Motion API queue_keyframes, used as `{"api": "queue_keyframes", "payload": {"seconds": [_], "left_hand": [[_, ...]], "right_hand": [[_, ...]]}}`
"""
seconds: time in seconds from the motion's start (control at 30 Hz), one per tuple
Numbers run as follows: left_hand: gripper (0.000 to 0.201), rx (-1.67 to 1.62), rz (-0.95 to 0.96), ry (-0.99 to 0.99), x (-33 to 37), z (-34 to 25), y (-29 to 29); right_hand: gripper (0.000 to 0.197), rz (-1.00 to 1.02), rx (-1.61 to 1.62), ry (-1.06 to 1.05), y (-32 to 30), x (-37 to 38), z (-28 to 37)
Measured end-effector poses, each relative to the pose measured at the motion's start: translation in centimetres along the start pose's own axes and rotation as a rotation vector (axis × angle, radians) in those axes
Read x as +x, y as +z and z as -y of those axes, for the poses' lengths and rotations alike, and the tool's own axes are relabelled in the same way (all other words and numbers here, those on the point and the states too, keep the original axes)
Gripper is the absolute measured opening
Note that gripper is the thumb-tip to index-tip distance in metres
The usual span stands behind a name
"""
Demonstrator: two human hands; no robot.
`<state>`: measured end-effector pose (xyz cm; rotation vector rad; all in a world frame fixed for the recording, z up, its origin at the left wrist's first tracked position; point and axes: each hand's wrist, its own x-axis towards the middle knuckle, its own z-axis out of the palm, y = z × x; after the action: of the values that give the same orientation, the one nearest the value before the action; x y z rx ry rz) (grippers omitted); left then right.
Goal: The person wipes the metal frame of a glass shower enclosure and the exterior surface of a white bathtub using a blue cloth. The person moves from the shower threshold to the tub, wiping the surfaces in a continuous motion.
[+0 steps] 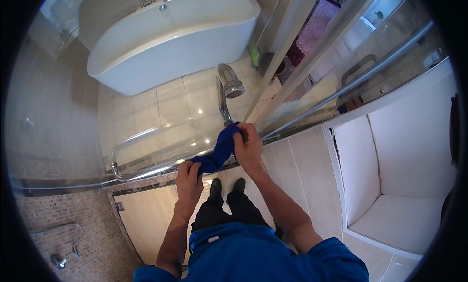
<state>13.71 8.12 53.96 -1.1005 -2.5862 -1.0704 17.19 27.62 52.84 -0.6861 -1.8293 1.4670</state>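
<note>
A dark blue cloth [220, 150] is stretched between my two hands at the glass shower panel. My left hand [189, 182] pinches its lower left end, close to a horizontal chrome bar [151, 171]. Higher up, my right hand [248, 146] grips the other end, just below a curved chrome handle [224, 106]. The cloth hides part of the metal behind it, so I cannot tell whether it wraps around the bar or only lies against it.
Beyond the glass stands a white freestanding bathtub [175, 53] on a tiled floor [168, 106]. A white recessed niche [409, 150] is at the right. A chrome shower fitting [58, 260] sits on the mosaic wall [53, 223] at lower left. Metal door frames [312, 72] rise at upper right.
</note>
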Motion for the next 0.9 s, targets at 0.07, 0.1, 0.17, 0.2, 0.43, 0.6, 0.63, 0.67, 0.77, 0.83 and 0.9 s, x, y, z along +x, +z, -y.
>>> {"api": "queue_keyframes", "payload": {"seconds": [0.07,0.1,0.17,0.2,0.43,0.6,0.63,0.67,0.77,0.83,0.9], "left_hand": [[0.031,0.007,0.037,0.008,0.3,-0.2,-0.5],[0.032,0.013,0.050,0.017,0.3,-0.3,-0.8],[0.033,0.017,0.046,0.026,0.4,-0.1,-1.3],[0.033,0.014,0.029,0.025,0.4,0.1,-1.7],[0.028,-0.027,-0.555,-0.069,5.7,-3.1,-4.0],[0.026,0.136,-0.149,0.088,2.9,-0.1,-1.1],[0.027,0.121,-0.161,0.069,1.9,-0.4,-0.9],[0.028,0.107,-0.172,0.050,1.4,-0.8,-0.8],[0.029,0.103,-0.164,0.010,1.8,-1.0,-0.3],[0.030,0.105,-0.136,0.027,1.8,-0.7,-0.4],[0.030,0.102,-0.122,0.042,1.9,-0.5,-0.6]], "right_hand": [[0.012,-0.021,-0.050,-0.035,-0.1,-0.3,-0.4],[0.013,-0.029,-0.051,-0.029,-0.2,-0.6,-0.4],[0.015,-0.036,-0.086,-0.061,-0.2,-0.7,-0.3],[0.017,-0.036,-0.121,-0.098,-0.2,-0.7,-0.3],[0.021,-0.060,-0.209,-0.208,-0.2,0.2,1.2],[0.027,0.011,-0.086,0.015,-0.4,-0.9,-0.9],[0.029,0.043,-0.038,0.105,-0.7,-1.1,-1.2],[0.030,0.036,-0.045,0.075,-0.6,-1.3,-1.2],[0.035,0.020,-0.151,-0.092,-0.5,-1.5,0.3],[0.034,0.039,-0.233,-0.082,-0.4,-1.3,0.8],[0.033,0.046,-0.277,-0.091,0.2,-1.0,1.0]]}}
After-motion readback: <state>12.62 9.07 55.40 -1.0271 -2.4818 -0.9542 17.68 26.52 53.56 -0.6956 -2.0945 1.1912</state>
